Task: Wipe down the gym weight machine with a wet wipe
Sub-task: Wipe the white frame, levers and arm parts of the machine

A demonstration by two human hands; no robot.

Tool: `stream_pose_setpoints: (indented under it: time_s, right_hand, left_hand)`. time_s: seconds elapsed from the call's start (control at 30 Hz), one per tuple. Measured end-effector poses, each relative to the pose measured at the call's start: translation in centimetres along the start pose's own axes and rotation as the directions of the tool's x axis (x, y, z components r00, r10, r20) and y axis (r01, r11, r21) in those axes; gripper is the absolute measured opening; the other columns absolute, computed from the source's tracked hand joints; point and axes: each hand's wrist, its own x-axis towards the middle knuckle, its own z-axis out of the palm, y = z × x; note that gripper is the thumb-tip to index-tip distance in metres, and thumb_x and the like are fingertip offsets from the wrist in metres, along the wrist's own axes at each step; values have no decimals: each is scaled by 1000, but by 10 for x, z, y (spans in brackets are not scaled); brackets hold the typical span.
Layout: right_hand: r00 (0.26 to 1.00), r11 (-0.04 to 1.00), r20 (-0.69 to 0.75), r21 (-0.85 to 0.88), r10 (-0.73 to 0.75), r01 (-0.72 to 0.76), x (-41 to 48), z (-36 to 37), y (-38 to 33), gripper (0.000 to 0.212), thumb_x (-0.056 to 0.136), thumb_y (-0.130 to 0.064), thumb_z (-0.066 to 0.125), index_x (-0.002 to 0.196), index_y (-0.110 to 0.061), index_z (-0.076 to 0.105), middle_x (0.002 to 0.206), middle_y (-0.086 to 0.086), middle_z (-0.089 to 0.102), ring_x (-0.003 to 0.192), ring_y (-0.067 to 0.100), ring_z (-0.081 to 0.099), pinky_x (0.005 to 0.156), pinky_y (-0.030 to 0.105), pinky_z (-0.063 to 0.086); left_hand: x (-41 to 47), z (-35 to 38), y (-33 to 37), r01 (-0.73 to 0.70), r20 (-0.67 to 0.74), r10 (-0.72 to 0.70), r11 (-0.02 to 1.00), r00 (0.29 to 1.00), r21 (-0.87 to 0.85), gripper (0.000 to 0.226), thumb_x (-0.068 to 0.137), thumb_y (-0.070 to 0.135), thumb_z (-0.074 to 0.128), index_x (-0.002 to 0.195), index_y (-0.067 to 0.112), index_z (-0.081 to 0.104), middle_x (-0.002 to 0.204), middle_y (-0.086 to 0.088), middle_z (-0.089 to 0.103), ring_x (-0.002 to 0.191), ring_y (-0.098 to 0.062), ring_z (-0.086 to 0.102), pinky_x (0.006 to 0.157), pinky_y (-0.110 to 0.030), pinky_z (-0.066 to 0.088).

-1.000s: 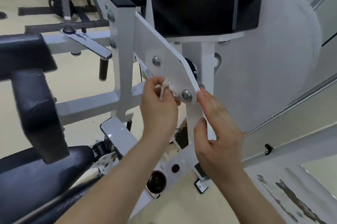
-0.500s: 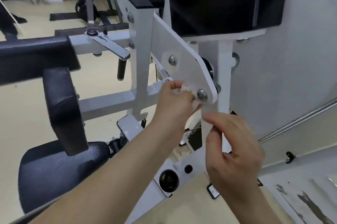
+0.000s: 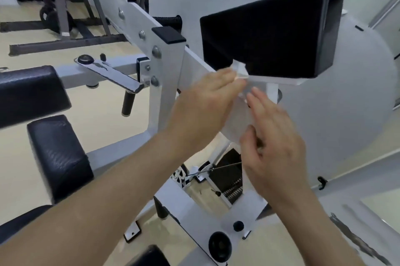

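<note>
The white weight machine (image 3: 166, 84) fills the view, with a slanted white plate running under a black pad (image 3: 272, 42). My left hand (image 3: 207, 103) presses a crumpled white wet wipe (image 3: 240, 72) against the plate, right at the lower left corner of the black pad. My right hand (image 3: 275, 142) hovers just below and to the right, fingers apart, over the rounded lower end of the plate; whether it touches the plate is unclear. Motion blur softens both hands.
Black seat and back cushions (image 3: 58, 157) sit at the left. A chrome lever with a black grip (image 3: 127, 103) sticks out from the frame. A black knob (image 3: 219, 246) sits on the base below. Dark rack legs (image 3: 60, 6) stand on the beige floor behind.
My left hand slid the wipe up the slanted plate from the lower bolt to the black pad's corner. My right hand let go of the plate's edge and opened.
</note>
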Motion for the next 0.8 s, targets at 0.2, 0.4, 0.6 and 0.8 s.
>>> stream_pose_setpoints:
  time_s: [0.2,0.4,0.6,0.8]
  right_hand:
    - [997,998,-32,10,65,-64,9,11,-8,43,85,2,50,127,1,60,126,10,63,114,22,57,100,18,39]
    - [990,994,101,-55,99,-93,30,17,-15,46,86,-7,51,132,-7,56,132,4,61,117,13,51,96,21,40]
    - [968,991,245,-131,48,-16,44,20,-22,55,89,-16,49,144,-8,43,144,6,52,128,19,51,100,24,41]
    - [940,974,340,-209,-11,87,66,34,-30,52,90,-17,39,140,-2,47,139,14,56,125,30,56,104,44,47]
  left_hand:
    - [19,-17,-43,-328,408,168,872,898,363,42,90,18,41,129,8,51,119,-12,57,117,-33,53,119,-53,18]
    - [12,-2,-38,-241,323,147,931,935,275,50,80,8,47,129,2,51,129,-17,55,132,-34,42,118,-44,22]
    - [18,-22,-73,-302,331,174,870,928,390,52,96,6,20,143,-2,41,143,-24,47,138,-36,41,116,-47,26]
    - [23,-29,-77,-365,279,258,808,925,462,41,98,3,31,127,-4,60,124,-24,64,120,-37,59,108,-50,39]
